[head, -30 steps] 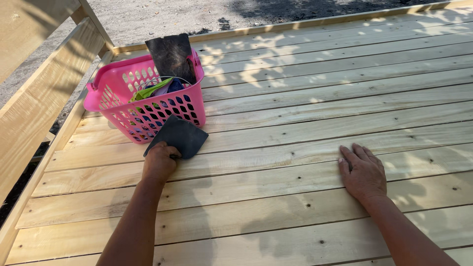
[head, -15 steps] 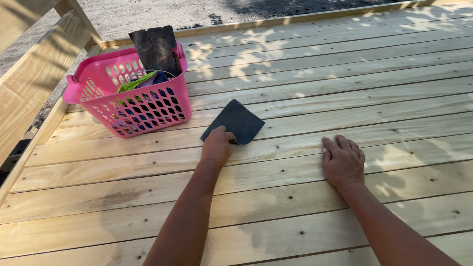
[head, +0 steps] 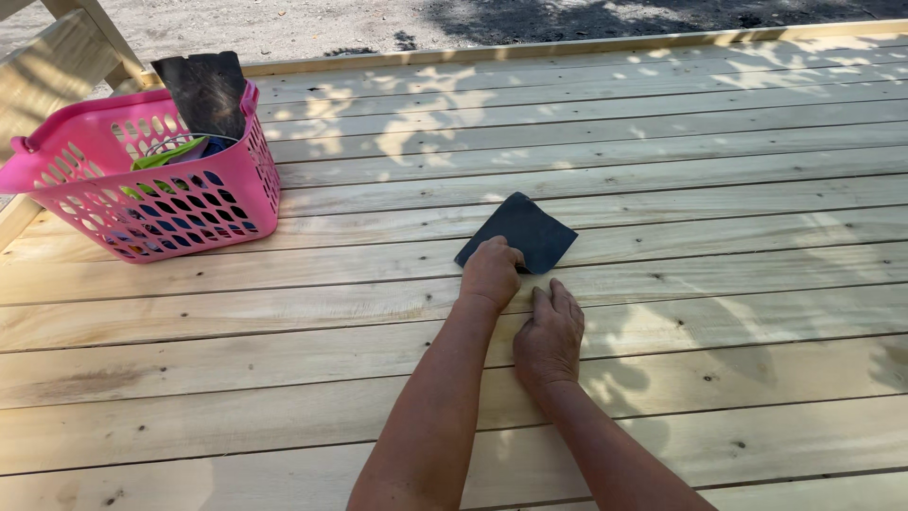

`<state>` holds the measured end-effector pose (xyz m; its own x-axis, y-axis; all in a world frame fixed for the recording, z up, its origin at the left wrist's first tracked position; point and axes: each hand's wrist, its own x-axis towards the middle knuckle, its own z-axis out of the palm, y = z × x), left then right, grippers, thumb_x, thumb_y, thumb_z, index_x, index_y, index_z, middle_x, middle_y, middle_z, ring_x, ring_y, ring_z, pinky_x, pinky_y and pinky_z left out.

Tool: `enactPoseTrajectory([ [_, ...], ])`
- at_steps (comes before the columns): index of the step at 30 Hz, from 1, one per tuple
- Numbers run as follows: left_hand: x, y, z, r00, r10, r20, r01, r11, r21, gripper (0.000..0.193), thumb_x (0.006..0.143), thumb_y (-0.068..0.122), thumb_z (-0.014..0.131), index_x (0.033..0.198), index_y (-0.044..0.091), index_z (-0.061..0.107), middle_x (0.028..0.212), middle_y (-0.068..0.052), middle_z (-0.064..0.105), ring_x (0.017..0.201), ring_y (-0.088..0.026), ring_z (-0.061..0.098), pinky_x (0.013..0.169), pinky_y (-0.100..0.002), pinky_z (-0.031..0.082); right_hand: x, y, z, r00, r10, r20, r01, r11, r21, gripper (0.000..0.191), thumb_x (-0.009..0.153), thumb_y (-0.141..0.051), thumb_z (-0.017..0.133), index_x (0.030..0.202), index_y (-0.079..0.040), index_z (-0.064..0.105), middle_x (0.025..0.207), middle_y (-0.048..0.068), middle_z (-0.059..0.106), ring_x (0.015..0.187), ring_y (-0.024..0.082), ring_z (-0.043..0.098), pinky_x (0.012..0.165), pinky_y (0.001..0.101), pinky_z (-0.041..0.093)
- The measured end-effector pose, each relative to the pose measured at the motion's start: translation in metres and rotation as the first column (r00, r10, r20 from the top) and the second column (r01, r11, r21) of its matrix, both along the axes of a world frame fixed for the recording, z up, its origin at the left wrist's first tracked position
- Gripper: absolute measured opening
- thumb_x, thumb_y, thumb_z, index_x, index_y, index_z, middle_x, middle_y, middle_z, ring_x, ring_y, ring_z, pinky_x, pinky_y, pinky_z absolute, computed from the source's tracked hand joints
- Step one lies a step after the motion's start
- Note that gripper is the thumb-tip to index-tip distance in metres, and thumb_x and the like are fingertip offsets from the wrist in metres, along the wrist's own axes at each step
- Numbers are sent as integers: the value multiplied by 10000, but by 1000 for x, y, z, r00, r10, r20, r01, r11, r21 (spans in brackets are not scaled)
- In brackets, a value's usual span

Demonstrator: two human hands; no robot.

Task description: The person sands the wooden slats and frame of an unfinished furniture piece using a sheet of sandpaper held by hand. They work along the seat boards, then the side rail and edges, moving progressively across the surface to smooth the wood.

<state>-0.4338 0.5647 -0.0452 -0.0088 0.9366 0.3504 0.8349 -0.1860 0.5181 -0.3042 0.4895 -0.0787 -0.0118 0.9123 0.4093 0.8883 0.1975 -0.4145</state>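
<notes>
A dark square sheet of sandpaper (head: 525, 230) lies flat on the pale wooden deck boards (head: 662, 199). My left hand (head: 491, 273) grips its near edge with curled fingers. Just behind and to the right, my right hand (head: 549, 333) rests palm down on the boards, fingers together, its fingertips close to the sheet's near corner without holding it.
A pink plastic basket (head: 142, 170) stands at the far left with a dark sheet (head: 203, 93) sticking up out of it and green and blue items inside. A wooden rail (head: 57, 57) runs behind it. Gravel ground (head: 378, 19) lies past the deck's far edge.
My left hand has slid the sandpaper to the right, away from the basket. My right hand has moved left and now sits close beside the left hand.
</notes>
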Motion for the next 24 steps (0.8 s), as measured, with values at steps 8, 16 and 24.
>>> enactPoseTrajectory([
  [8, -121, -50, 10, 978, 208, -11, -208, 974, -90, 341, 725, -63, 646, 891, 169, 832, 907, -76, 639, 948, -299, 647, 858, -399, 555, 128, 45, 19, 989, 148, 28, -149, 989, 15, 380, 917, -62, 538, 1243, -61, 732, 1399, 140, 631, 1357, 333, 517, 1160, 427, 385],
  [16, 39, 15, -7, 1000, 5, 5, -5, 1000, 12, 257, 739, -20, 689, 880, 147, 824, 948, -85, 642, 1007, -310, 643, 876, -410, 544, 164, 66, 6, 996, -9, 93, 14, 999, -44, 434, 918, -54, 517, 1325, -1, 660, 1458, 164, 570, 1398, 335, 452, 1171, 429, 330],
  [24, 75, 31, -7, 999, -42, 25, 43, 998, -53, 310, 759, -25, 660, 931, 172, 828, 979, -95, 638, 1002, -323, 645, 894, -420, 537, 171, 62, 21, 1000, 2, 6, -2, 998, -57, 409, 912, -62, 536, 1292, -35, 686, 1438, 130, 596, 1383, 306, 485, 1188, 411, 357],
])
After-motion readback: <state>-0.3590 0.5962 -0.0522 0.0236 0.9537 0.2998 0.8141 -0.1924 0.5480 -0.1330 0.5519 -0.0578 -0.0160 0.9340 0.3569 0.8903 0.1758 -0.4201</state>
